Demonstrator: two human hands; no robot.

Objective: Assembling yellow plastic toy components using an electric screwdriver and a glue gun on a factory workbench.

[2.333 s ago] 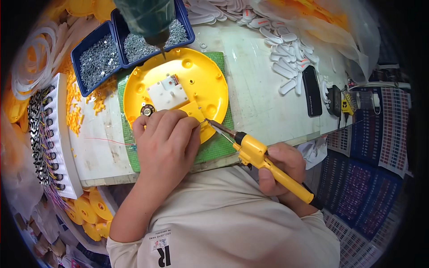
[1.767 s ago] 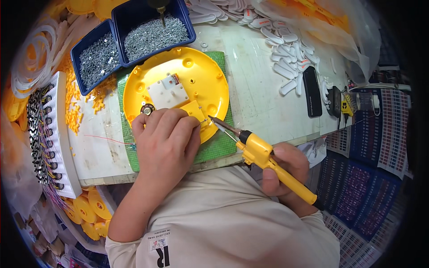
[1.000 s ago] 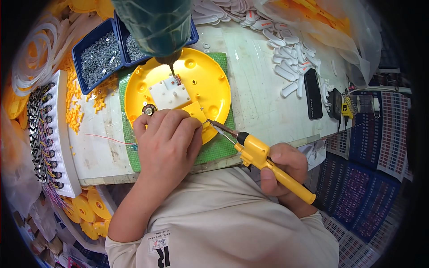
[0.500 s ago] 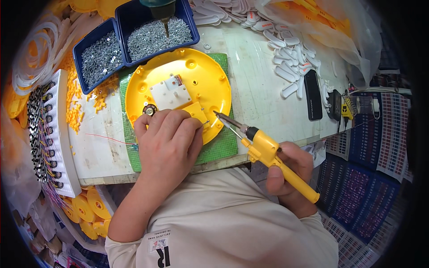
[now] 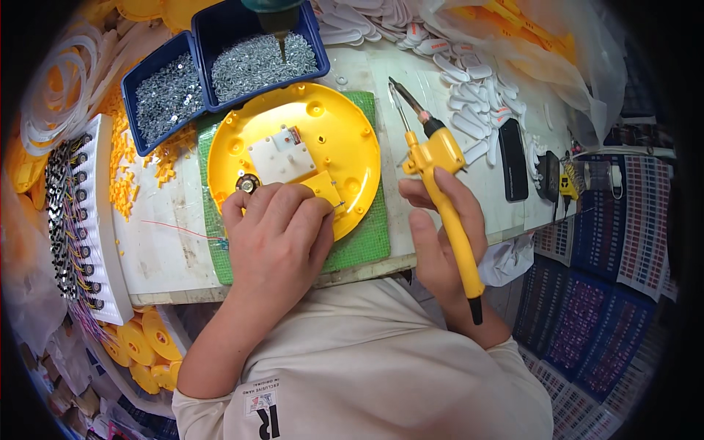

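A round yellow plastic shell (image 5: 348,158) lies on a green mat (image 5: 367,238). Inside it sit a white gearbox-like block (image 5: 281,156), a yellow rectangular box (image 5: 323,188) and a small round speaker-like part (image 5: 248,183). My left hand (image 5: 275,231) is bent over the shell's near edge, fingers closed; whatever they pinch is hidden beneath them. In my right hand (image 5: 447,246) is a yellow soldering gun (image 5: 449,192), held loosely right of the shell with its tip pointing away from me. A red wire (image 5: 180,229) runs out left of my left hand.
Blue bins (image 5: 264,70) of small screws stand behind the shell, under a hanging driver tip (image 5: 282,48). A white tray (image 5: 106,220) with wired round parts is at left. White plastic pieces (image 5: 469,117) and a black phone (image 5: 512,160) lie to the right.
My right hand has swung the soldering gun up and away from the shell, so its tip now points to the far side. My left hand stays nearly still.
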